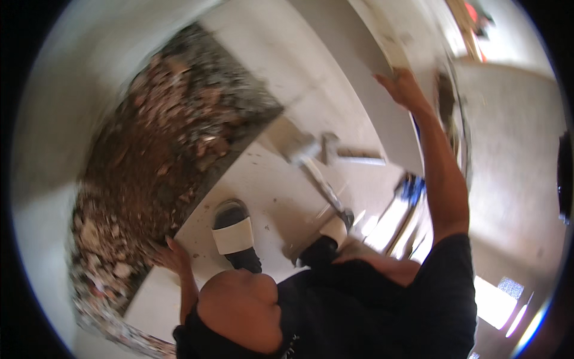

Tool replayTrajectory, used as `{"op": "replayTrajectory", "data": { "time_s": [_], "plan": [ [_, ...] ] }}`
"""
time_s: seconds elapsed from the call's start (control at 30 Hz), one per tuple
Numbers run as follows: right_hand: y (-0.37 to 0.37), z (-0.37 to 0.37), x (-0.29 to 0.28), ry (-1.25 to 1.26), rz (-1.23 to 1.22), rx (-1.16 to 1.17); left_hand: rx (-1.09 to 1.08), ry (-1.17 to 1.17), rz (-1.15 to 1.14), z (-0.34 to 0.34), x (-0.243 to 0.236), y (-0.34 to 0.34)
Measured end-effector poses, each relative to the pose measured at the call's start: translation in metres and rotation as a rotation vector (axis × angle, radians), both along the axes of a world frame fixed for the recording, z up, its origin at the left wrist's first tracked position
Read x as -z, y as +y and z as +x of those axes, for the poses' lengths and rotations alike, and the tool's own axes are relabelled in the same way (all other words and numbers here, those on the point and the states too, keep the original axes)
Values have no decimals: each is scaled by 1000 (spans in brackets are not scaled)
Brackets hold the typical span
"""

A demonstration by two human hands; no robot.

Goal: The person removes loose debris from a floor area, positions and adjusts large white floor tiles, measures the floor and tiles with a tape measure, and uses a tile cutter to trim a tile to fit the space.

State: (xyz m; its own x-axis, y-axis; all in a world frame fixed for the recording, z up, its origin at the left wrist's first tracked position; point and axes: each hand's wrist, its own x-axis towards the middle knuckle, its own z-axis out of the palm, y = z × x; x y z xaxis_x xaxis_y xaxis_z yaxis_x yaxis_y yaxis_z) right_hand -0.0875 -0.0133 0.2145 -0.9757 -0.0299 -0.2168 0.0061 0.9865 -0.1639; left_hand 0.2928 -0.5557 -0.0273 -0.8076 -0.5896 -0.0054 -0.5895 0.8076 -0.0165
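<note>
Apparently steadies a board (359,66) with the right hand (403,90), cannot tell how closed, spreads the empty left hand (170,257) near rubble (161,131), and likely needs firm support next.

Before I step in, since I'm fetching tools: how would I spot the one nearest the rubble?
Find the rubble patch, then the pale floor beside it. Off the patch's right corner are two blurred, hammer-like tools; take the nearer tool. Its handle slants toward the right sandal, while the other tool points right.

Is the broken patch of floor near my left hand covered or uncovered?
Uncovered: the broken patch shows brown soil and rubble beside the pale floor, near the left hand.
</note>
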Motion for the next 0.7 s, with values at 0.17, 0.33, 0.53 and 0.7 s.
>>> {"op": "replayTrajectory", "data": {
  "time_s": [0.17,0.33,0.53,0.7],
  "plan": [
    [95,135,-57,22,12,304,-133,-135,9,-7,1,5],
    [168,259,-46,-2,116,614,51,-149,-44,-41,-7,-2],
    [251,401,20,70,234,627,432,-82,-44,-149,-52,-16],
    [305,475,94,335,272,744,634,-5,-24,-234,-111,17]
  ]
}}
